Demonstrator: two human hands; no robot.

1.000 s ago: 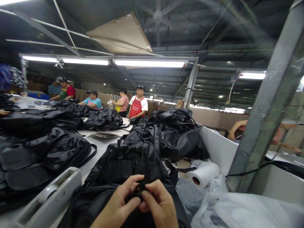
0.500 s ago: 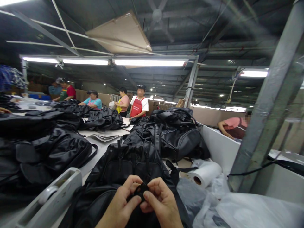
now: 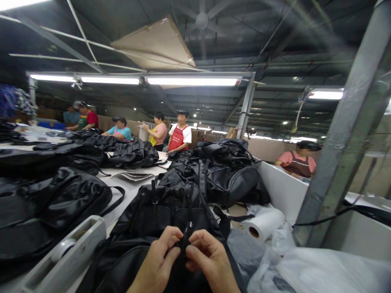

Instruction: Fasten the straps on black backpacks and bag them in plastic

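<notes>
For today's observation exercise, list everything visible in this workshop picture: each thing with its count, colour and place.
bag: one, black, front centre, under both hands
strap: one, black, pinched between both hands
bag piles: several, black, along the table
table: one, white, centre
paper roll: one, white, right of the bag
plastic sheet: clear, lower right
post: one, grey, right
lamps: several, white, overhead
fan: one, grey, ceiling
workers: about six, far end and right
left hand: gripping the strap
right hand: gripping the strap

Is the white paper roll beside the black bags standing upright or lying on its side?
Lying on its side. The white paper roll shows its round hollow core end toward the camera, resting beside the black bag.
</notes>
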